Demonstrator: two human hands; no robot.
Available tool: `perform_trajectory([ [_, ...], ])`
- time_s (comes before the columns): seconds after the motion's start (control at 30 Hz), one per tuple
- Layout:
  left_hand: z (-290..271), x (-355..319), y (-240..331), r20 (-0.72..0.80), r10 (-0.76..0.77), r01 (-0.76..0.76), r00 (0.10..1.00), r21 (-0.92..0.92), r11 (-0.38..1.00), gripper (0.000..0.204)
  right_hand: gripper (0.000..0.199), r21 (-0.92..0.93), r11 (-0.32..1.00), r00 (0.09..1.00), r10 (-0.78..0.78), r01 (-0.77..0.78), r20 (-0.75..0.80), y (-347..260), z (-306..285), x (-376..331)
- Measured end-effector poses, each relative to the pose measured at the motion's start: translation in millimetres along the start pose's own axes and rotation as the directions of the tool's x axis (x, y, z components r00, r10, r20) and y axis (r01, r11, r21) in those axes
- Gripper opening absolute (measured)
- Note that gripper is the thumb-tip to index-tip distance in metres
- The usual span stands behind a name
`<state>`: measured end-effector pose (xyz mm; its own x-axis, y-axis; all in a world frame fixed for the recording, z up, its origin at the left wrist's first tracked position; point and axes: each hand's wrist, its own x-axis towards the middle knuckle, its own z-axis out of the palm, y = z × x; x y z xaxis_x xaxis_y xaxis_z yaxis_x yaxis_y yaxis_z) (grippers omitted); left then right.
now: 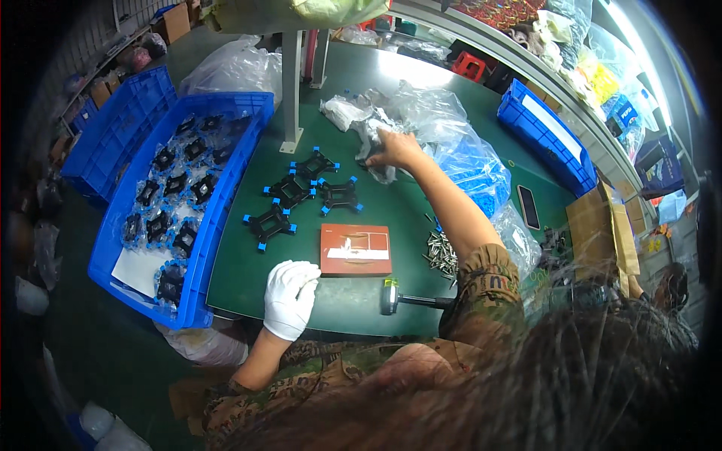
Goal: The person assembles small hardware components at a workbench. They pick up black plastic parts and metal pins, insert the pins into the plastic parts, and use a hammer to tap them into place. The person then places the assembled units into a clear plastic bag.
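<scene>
My left hand [289, 301], in a white glove, rests by the table's front edge with its fingers loosely bent and nothing visible in them. Beside its fingertips lies a reddish-brown block [355, 263] with a white strip across it. My bare right hand [397, 150] reaches far across the table, its fingers closed on a crumpled clear plastic bag [370, 124]; the fingertips are partly hidden in the plastic. Several black X-shaped brackets [289, 190] with blue ends lie left of the block. A hammer [406, 298] and a pile of metal screws [441, 254] lie nearer my right forearm.
A blue crate [203, 255] of bagged black brackets stands at the left. Clear bags with blue parts [474, 177] lie right of my forearm. A phone [528, 207], another blue crate [553, 139] and a cardboard box [594, 225] are farther right. A metal post [291, 90] rises behind the brackets.
</scene>
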<state>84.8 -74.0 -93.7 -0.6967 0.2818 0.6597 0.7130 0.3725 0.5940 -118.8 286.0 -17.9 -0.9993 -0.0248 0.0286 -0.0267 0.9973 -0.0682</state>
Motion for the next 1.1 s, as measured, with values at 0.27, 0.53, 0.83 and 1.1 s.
perform_trajectory([
  [0.27, -2.3, 8.7, 12.7, 0.060, -0.193, 0.202, 0.979, -0.298, 0.933, 0.038, 0.052, 0.574, 0.811, 0.993, -0.114, 0.110, -0.029, -1.7, -58.3, -124.5],
  [0.53, 25.0, 26.2, 75.2, 0.689, -0.095, 0.683, 0.719, -0.674, 0.282, 0.063, 0.070, 0.636, 0.722, 0.962, -0.205, 0.272, -0.178, -115.9, -61.0, -287.7],
  [0.83, 10.4, -29.2, 84.7, 0.768, -0.170, 0.784, 0.617, -0.620, 0.047, 0.042, 0.023, 0.348, 0.760, 0.781, -0.317, 0.548, -0.538, -113.6, -42.3, -356.4],
  [1.1, 11.1, -58.9, 59.0, 0.783, -0.038, 0.751, 0.621, -0.609, -0.255, 0.032, 0.029, 0.200, 0.813, 0.756, -0.375, 0.546, -0.537, -128.4, -40.7, -382.0],
])
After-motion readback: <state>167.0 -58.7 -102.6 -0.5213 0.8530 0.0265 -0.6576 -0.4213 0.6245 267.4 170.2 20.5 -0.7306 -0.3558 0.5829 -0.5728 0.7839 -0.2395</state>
